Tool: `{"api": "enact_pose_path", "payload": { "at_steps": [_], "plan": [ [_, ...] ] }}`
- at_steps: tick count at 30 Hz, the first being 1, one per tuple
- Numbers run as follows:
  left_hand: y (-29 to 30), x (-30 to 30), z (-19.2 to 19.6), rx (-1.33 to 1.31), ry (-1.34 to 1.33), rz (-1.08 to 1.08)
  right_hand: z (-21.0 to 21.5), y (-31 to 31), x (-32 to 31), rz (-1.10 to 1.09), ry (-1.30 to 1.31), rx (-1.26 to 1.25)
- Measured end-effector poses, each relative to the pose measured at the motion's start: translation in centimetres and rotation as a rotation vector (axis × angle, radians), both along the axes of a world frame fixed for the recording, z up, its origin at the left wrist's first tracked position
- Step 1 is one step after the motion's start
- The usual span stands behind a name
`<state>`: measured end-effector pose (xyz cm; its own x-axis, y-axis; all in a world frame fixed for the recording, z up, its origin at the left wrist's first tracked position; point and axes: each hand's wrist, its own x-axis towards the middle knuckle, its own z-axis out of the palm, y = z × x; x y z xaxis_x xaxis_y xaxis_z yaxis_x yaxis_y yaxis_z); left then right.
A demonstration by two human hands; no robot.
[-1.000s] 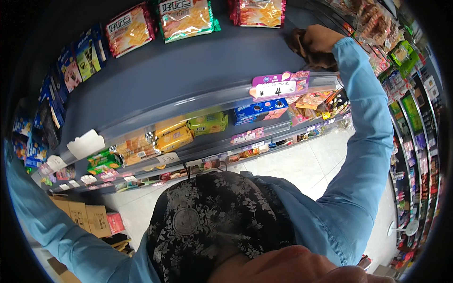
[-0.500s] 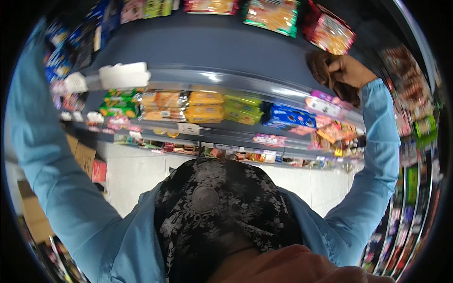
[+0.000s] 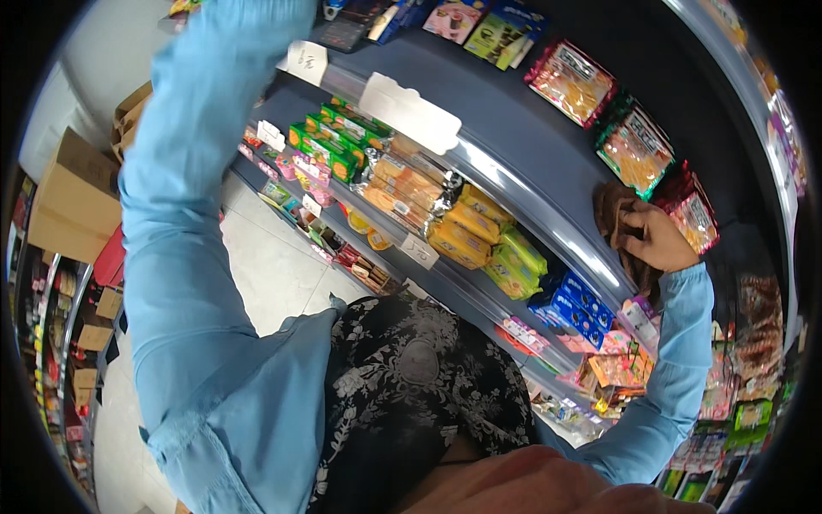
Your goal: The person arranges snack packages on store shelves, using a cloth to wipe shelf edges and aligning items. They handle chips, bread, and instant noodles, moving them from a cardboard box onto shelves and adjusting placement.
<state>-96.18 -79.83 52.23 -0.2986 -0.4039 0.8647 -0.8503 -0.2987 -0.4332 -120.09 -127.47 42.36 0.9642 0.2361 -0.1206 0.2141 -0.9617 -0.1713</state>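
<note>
- Fingers point(image 3: 635, 220) of the right hand point(image 3: 666, 242) are curled, pinching a bunched brown cloth point(image 3: 610, 210).
- Cloth and hand have moved left along the upper shelf point(image 3: 522, 128) since a second ago, from beyond the end red packet point(image 3: 692, 210) to the front of the gap between it and the green packet point(image 3: 635, 146); the work seems to have passed to that stretch.
- Left hand lies out of view, so its grip cannot be told; only its blue sleeve point(image 3: 184, 188) shows.
- Counted: one cloth; three cracker packets in the row, two red and one green; one blank white card point(image 3: 411, 111) on the shelf edge.
- Blue boxes point(image 3: 574, 308) below overlap too much to count.
</note>
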Motion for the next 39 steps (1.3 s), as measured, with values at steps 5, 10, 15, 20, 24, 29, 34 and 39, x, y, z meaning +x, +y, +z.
{"api": "enact_pose_path", "payload": {
  "at_steps": [5, 10, 15, 20, 24, 29, 34, 39],
  "plan": [
    [-0.3, -6.0, -12.5, 0.208, 0.156, -0.185, -0.2, 2.2, 2.4, 0.12, -0.007, 0.002],
    [-0.7, -9.3, -24.9, 0.173, 0.551, -0.296, -0.4, 5.0, 6.6, 0.129, -0.026, -0.062],
    [1.3, -10.0, -31.7, 0.21, 0.897, -0.32, -0.5, 8.4, 11.6, 0.121, -0.009, -0.075],
    [4.7, -8.8, -36.9, 0.225, 1.075, -0.294, -1.0, 12.3, 16.8, 0.154, -0.036, -0.064],
    [7.0, -7.6, -40.0, 0.205, 1.124, -0.262, -1.1, 15.1, 20.3, 0.155, -0.041, -0.084],
    [8.9, -6.2, -42.7, 0.236, 1.236, -0.298, -1.6, 17.7, 23.1, 0.177, -0.047, -0.069],
    [9.8, -4.8, -44.3, 0.28, 1.258, -0.385, -2.4, 18.9, 23.6, 0.185, -0.075, -0.056],
    [10.6, -3.5, -44.4, 0.376, 1.355, -0.337, -2.5, 19.1, 23.6, 0.201, -0.099, -0.051]
  ]
}}
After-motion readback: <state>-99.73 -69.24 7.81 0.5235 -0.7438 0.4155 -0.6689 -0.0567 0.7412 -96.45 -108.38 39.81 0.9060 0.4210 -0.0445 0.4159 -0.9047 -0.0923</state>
